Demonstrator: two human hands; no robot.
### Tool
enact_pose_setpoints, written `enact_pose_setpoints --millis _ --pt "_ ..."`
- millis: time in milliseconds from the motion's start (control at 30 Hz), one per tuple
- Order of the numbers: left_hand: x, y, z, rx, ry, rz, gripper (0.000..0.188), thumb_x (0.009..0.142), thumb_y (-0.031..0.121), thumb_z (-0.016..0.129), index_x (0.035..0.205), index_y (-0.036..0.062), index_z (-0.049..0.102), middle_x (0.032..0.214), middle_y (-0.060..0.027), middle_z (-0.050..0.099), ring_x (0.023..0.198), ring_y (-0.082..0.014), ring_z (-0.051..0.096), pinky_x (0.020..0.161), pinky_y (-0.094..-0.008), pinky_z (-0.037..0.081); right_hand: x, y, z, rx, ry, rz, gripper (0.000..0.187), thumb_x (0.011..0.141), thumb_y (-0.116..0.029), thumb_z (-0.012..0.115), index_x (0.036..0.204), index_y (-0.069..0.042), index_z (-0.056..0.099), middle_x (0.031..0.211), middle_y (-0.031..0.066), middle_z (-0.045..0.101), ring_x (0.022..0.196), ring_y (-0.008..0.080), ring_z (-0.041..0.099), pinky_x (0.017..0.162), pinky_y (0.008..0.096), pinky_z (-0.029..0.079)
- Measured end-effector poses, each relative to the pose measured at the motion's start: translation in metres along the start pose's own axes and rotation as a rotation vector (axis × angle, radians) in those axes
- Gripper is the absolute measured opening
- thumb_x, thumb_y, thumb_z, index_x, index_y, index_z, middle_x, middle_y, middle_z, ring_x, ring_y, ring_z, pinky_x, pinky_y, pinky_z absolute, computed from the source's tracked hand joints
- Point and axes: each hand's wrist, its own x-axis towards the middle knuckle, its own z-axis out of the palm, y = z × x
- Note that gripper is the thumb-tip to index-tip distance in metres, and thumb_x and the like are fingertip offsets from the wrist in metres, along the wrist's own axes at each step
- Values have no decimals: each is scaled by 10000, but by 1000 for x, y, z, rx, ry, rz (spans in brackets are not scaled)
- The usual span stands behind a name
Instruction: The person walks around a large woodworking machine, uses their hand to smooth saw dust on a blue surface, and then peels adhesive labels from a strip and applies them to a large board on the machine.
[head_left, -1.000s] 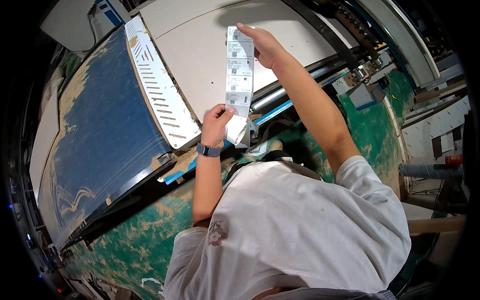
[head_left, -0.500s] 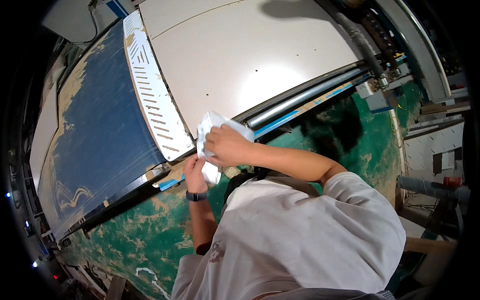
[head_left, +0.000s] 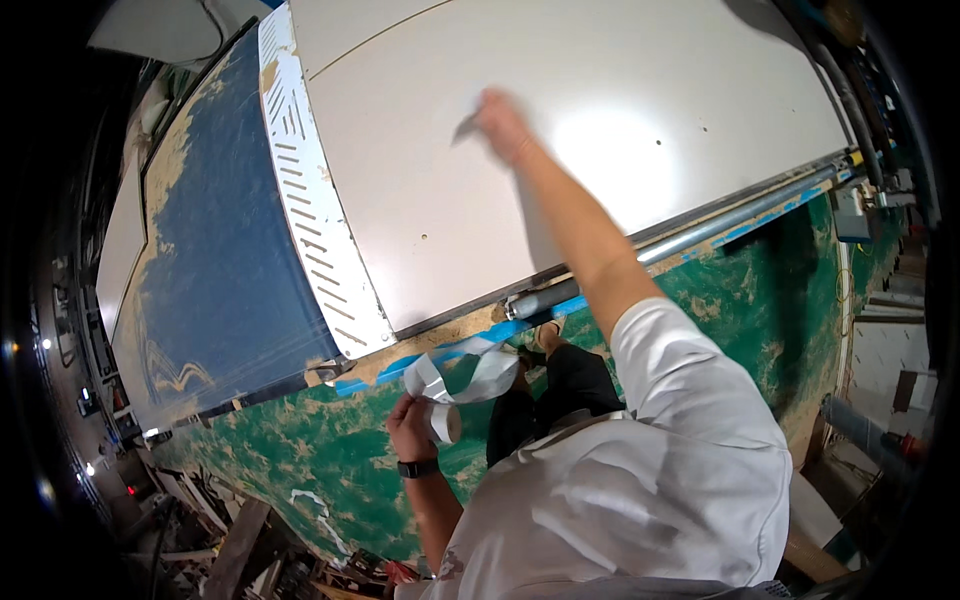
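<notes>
My left hand [head_left: 408, 432], wearing a dark wristband, is closed on a white roll of label strip [head_left: 444, 424] beside the machine's front edge. A loose length of the strip [head_left: 486, 378], pale and glossy, loops up and to the right from the roll. My right arm reaches far out over a large white panel [head_left: 400, 190]. At its end, my right hand [head_left: 502, 124] is smeared by motion above the panel, a shadow just left of it. Whether those fingers hold anything cannot be made out.
Left of the panel runs a white slotted strip [head_left: 318, 265], then a dusty blue surface [head_left: 215, 230]. A grey roller [head_left: 735, 220] lines the panel's near edge. The green floor [head_left: 270, 455] is strewn with sawdust and paper scraps. Wooden offcuts [head_left: 235, 560] lie at lower left.
My right hand has left the strip and swung forward over the panel. My left hand has dropped slightly nearer me, still holding the roll, and the strip has come loose in a loop.
</notes>
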Motion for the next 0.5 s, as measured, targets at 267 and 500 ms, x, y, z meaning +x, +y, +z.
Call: enact_pose_setpoints --millis 267,500 --pt "-19 -11 2 -79 5 -24 224 862 11 587 1058 -44 680 920 -52 675 801 -133 620 708 -261 479 -40 -34 -5 -1865 -402 -551 575 954 -483 450 1359 -81 519 1380 164 511 1280 330 479 1067 454 368" --pt "-2 0 -1 -203 -218 129 400 848 34 568 1236 -62 585 1093 -82 647 934 -164 618 808 -260 484 -234 -18 114 -1364 -919 195 755 956 -634 319 1125 9 677 1135 217 674 1097 333 624 985 449 438"
